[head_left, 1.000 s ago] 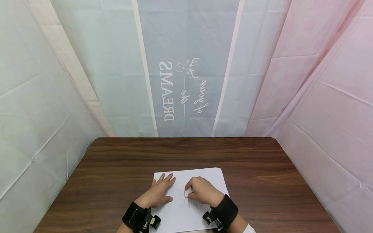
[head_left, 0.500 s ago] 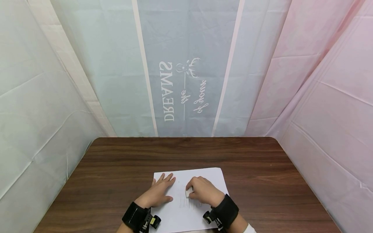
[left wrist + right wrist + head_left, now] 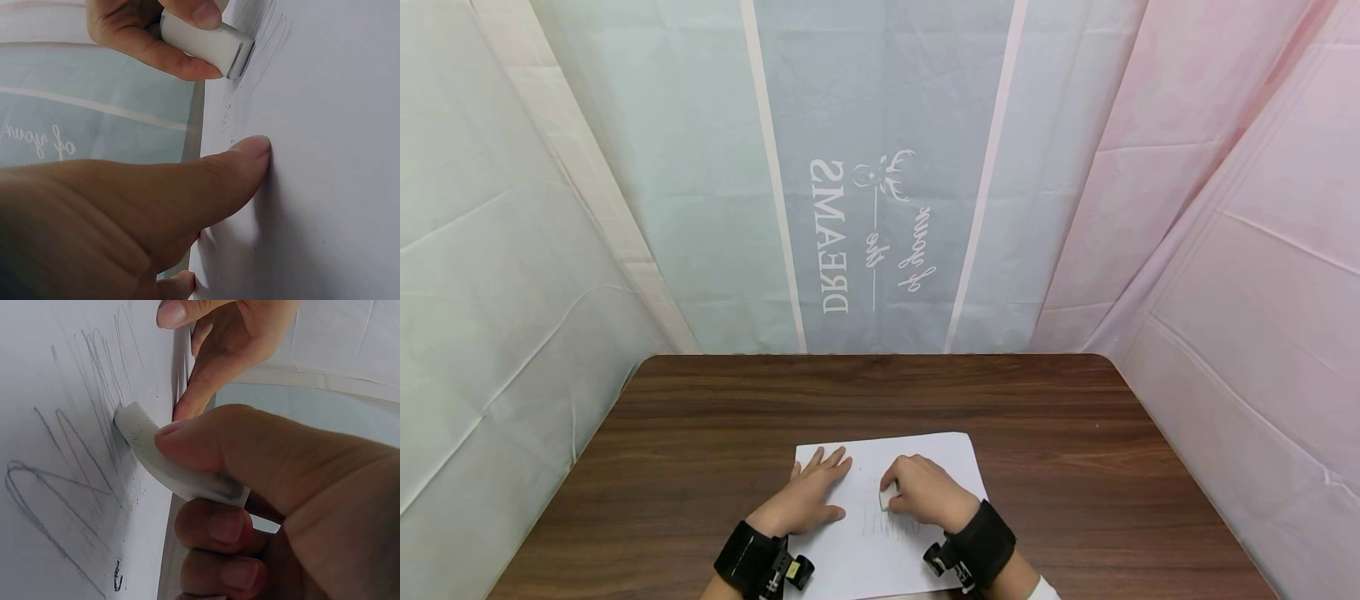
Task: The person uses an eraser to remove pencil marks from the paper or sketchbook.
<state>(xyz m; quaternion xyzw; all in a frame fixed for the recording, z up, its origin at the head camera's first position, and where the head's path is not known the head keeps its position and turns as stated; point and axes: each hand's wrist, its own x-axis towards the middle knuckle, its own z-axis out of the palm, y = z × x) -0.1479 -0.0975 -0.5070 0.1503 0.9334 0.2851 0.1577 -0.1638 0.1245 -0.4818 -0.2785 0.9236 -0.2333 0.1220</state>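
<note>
A white eraser (image 3: 172, 465), smudged grey at its edges, is pinched between the thumb and curled fingers of my right hand (image 3: 928, 492). Its end touches the white paper (image 3: 842, 571) on the table. Grey pencil scribbles (image 3: 56, 481) run over the sheet beside the eraser, partly smeared, with dark eraser crumbs (image 3: 117, 575) around them. My left hand (image 3: 807, 497) rests on the left part of the paper with its fingers spread. In the left wrist view, its thumb (image 3: 250, 150) presses on the sheet below the eraser.
The dark wooden table (image 3: 880, 392) extends beyond the paper on both sides and behind it. Pale hanging curtains (image 3: 880, 83) enclose the table at the back and sides. Black wrist straps with small cameras (image 3: 797, 571) are worn on both arms.
My right hand has shifted slightly to the right with the eraser, over the scribbles. The left hand and the paper have stayed in place.
</note>
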